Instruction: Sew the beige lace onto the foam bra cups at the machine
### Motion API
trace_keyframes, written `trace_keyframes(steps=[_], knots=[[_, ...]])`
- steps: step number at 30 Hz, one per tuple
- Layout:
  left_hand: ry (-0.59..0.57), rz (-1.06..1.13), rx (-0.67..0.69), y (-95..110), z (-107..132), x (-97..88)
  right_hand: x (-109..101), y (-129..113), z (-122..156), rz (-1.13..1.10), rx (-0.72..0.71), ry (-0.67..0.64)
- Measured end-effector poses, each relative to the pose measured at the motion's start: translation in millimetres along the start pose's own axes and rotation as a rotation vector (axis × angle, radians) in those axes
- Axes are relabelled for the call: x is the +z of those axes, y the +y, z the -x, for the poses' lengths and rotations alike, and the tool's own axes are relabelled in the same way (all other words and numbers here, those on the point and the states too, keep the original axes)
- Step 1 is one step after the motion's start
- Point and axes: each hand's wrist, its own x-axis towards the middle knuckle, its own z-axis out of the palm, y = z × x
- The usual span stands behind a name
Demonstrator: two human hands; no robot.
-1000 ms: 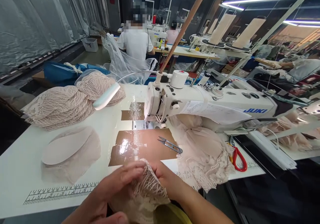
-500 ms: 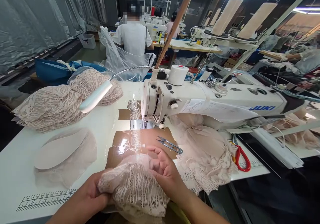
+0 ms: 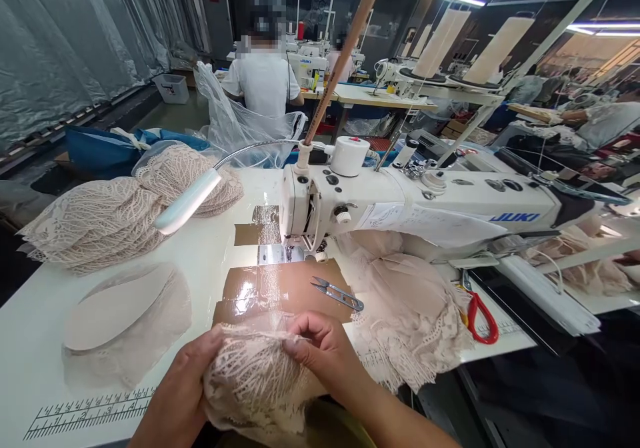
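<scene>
A piece of beige lace fabric (image 3: 255, 381) is bunched between my hands at the table's front edge. My left hand (image 3: 183, 381) grips its left side, with the fingers partly hidden behind the lace. At its upper right edge, my right hand (image 3: 323, 351) pinches the fabric between thumb and fingers. Just beyond my hands lie thread snips (image 3: 337, 293) on a brown taped patch (image 3: 280, 285). Behind that stands the white sewing machine (image 3: 400, 195), its needle area lit.
Stacked lace pieces (image 3: 95, 221) lie at the left, with an oval cup pad (image 3: 117, 308) on sheer fabric nearer me. Right of the patch is more lace fabric (image 3: 415, 315), beside red-handled scissors (image 3: 483, 318). A lamp (image 3: 187, 205) reaches over the table. A person (image 3: 265, 85) sits ahead.
My left hand has shifted its hold on the lace, and my right hand has closed into a pinch on its upper edge. The lace's top edge is now drawn straighter between them.
</scene>
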Motion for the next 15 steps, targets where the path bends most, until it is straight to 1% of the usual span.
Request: trace_keyframes(steps=[1, 2, 3, 4, 6, 8, 9, 10, 12, 14, 15], knots=[[0.051, 0.055, -0.04, 0.5, -2.2, -1.0, -0.3, 1.4, 0.0, -0.028, 0.004, 0.023], [0.074, 0.113, -0.069, 1.0, -3.8, -2.0, -0.8, 2.6, 0.1, -0.06, 0.005, 0.038], [0.065, 0.171, -0.091, 1.2, -4.4, -2.6, -1.3, 3.4, 0.0, -0.088, 0.006, 0.048], [0.024, 0.22, -0.103, 0.9, -3.9, -2.8, -1.7, 3.8, -0.1, -0.114, 0.009, 0.053], [-0.114, 0.258, -0.09, -1.3, -0.1, -1.4, -1.9, 3.2, -0.4, -0.152, 0.02, 0.067], [-0.23, 0.199, -0.079, -4.9, 4.5, 0.3, -1.2, 1.2, -0.8, -0.169, 0.026, 0.065], [-0.259, 0.159, -0.088, -6.7, 5.7, 0.2, -0.7, 0.2, -0.8, -0.168, 0.03, 0.054], [-0.262, 0.133, -0.099, -8.1, 5.7, -1.0, -0.4, -0.7, -0.8, -0.165, 0.034, 0.044], [-0.206, 0.151, -0.12, -9.4, 2.3, -6.9, 0.0, -1.4, -0.3, -0.167, 0.035, 0.031], [-0.155, 0.251, -0.132, -9.3, -3.4, -14.9, 0.3, -1.0, 0.4, -0.21, 0.018, 0.054], [-0.158, 0.31, -0.144, -9.6, -5.6, -18.0, 0.6, -0.4, 0.8, -0.249, 0.006, 0.075]])
